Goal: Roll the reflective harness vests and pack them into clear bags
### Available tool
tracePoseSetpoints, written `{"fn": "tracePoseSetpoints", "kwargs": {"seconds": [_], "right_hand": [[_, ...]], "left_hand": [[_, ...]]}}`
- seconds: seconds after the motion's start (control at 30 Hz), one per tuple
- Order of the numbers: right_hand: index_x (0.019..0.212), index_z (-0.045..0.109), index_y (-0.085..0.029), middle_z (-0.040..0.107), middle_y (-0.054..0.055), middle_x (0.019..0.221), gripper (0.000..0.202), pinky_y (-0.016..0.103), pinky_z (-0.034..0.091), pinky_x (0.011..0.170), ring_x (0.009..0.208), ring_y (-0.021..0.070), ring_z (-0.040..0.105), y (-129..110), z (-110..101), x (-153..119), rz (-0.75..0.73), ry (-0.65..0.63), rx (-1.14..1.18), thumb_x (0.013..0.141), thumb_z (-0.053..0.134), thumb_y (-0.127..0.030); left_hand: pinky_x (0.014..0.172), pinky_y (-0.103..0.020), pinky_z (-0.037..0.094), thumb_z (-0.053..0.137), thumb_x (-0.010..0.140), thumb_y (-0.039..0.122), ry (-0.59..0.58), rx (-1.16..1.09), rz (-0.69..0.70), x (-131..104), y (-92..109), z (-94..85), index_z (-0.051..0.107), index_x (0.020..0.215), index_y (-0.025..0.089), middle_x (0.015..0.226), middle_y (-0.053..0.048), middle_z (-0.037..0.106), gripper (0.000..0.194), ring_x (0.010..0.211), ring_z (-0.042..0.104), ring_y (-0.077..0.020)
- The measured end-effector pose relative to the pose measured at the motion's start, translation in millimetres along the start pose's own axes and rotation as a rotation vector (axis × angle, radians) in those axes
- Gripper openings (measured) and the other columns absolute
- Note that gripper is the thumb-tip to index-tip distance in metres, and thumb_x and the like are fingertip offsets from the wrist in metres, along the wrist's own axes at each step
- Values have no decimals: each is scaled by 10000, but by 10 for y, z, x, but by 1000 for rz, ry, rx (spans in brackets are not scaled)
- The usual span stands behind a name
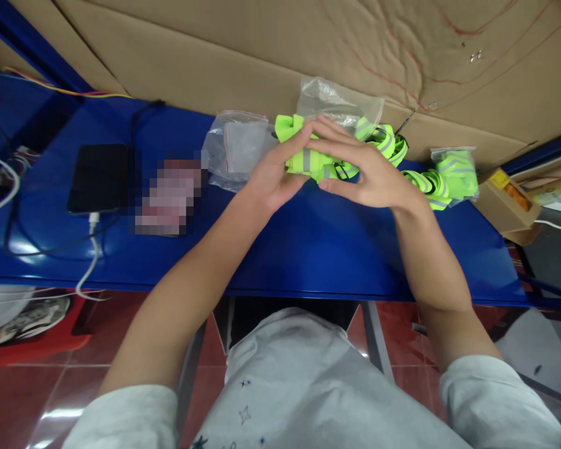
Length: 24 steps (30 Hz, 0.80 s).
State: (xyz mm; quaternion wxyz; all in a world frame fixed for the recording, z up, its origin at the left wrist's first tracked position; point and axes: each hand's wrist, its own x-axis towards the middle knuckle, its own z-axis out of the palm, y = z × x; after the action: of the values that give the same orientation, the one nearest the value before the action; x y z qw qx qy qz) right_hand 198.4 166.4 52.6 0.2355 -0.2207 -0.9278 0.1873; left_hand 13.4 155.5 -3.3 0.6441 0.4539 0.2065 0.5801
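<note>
Both my hands are wrapped round a folded neon-yellow reflective strap bundle [307,161] with a grey band and a black buckle, above the blue table. My left hand [278,171] grips its left side, thumb below and fingers over the top. From the right, my right hand [371,174] holds it, fingers reaching over the top and thumb at the lower edge. Behind my hands lies a clear plastic bag [339,100]. Another clear bag [243,146] is left of my left hand. Looped yellow straps [390,142] lie just behind my right hand.
More yellow straps [430,187] and a bagged bundle [458,173] lie at the right, beside a small cardboard box [507,202]. On the left of the blue table [308,262] are a black phone [100,178] with a white cable and a blurred-out device [168,199].
</note>
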Motion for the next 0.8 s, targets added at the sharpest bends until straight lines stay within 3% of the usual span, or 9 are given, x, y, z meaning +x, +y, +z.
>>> {"fn": "tracePoseSetpoints", "kwargs": {"seconds": [0.1, 0.2, 0.3, 0.4, 0.53, 0.6, 0.7, 0.77, 0.8], "right_hand": [[1212, 771, -391, 622, -57, 1516, 433, 586, 406, 1284, 1550, 336, 441, 12, -64, -5, 163, 203, 315, 926, 649, -692], [1222, 717, -443, 642, -68, 1479, 502, 467, 479, 1264, 1547, 289, 448, 0, -10, 33, 282, 441, 523, 816, 753, -735], [1333, 610, -426, 644, -48, 1463, 776, 433, 514, 1227, 1471, 273, 539, -19, 113, 78, 402, 332, 798, 657, 914, -653], [1415, 531, -405, 672, -39, 1429, 920, 447, 562, 1163, 1367, 265, 632, -31, 183, 102, 441, 283, 984, 615, 961, -556], [1352, 593, -370, 678, -42, 1430, 825, 427, 548, 1178, 1368, 249, 629, -69, 136, 66, 386, 317, 1006, 629, 980, -455], [1249, 657, -352, 710, -42, 1363, 714, 417, 545, 1176, 1335, 248, 648, -100, 110, -19, 390, 397, 941, 621, 991, -406], [1173, 688, -340, 751, -49, 1206, 649, 446, 575, 1125, 1241, 253, 699, -104, 115, -271, 496, 539, 822, 607, 996, -415], [1187, 690, -333, 753, -37, 1189, 667, 470, 585, 1105, 1221, 267, 710, -41, 135, -497, 588, 588, 758, 603, 992, -447], [1188, 693, -327, 755, -25, 1190, 683, 474, 591, 1095, 1216, 276, 713, 11, 147, -610, 625, 618, 731, 590, 997, -451]], "left_hand": [[1108, -442, 566, 635, 920, 434, -43, 149, 62, -16, -45, 30, 680, 1118, 235, 1215, -51, 743, 284, 1359, 634, -274], [1118, -459, 558, 680, 859, 506, -40, 379, 141, -54, -43, 83, 666, 1196, 275, 1427, -54, 663, 408, 1432, 574, -288], [1135, -469, 546, 702, 844, 563, -16, 493, 185, -86, -15, 97, 618, 1320, 311, 1556, -53, 571, 545, 1451, 559, -291], [1129, -475, 554, 762, 823, 572, 6, 514, 230, -97, 3, 95, 629, 1314, 325, 1443, -58, 662, 565, 1361, 637, -298], [1162, -479, 524, 770, 849, 594, 66, 655, 389, -100, -57, 129, 568, 1394, 339, 1405, -66, 674, 635, 1355, 634, -294], [1253, -511, 422, 739, 847, 681, 68, 804, 474, -109, -100, 127, 430, 1524, 349, 1561, -92, 549, 815, 1517, 469, -307], [1329, -531, 278, 669, 784, 851, -97, 1067, 443, -154, -43, 51, 294, 1615, 303, 1724, -128, 314, 1063, 1632, 246, -334], [1308, -493, 313, 543, 843, 884, -154, 1198, 332, -211, 122, -47, 357, 1597, 253, 1710, -140, 351, 1001, 1591, 341, -324], [1273, -466, 362, 460, 913, 851, -98, 1263, 277, -243, 230, -108, 429, 1556, 236, 1650, -138, 454, 891, 1522, 448, -305]]}}
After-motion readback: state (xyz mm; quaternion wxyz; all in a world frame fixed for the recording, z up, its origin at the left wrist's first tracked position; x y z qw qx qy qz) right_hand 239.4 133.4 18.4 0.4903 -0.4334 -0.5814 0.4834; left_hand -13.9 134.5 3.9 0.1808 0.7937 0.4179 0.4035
